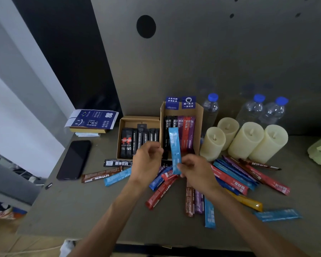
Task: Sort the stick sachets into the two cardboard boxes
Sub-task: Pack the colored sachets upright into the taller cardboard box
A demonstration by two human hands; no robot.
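Sachets [230, 177] lie loose & fanned over the near counter [100, 210]: red, blue, purple, brown, yellow, mostly under & to the right of the hands. Above them the right hand [195, 171] pinches a light-blue sachet [175, 149] by its lower end. The stick is upright, w/ its top end in front of the right cardboard box [199, 115]. The left hand [146, 160] sits just beside it, fingers curled; can't tell if it holds anything. Step in hand, prob.: put the blue stick into the right box, which holds coloured ones (purple, red) plus a few black. The left box [122, 123] shows black only. To do it well: keep the stick vertical, steady the top w/ the left hand, slot it beside the coloured ones & don't knock the standing sticks. Beyond stand candles [245, 140] & water bottles [210, 106].
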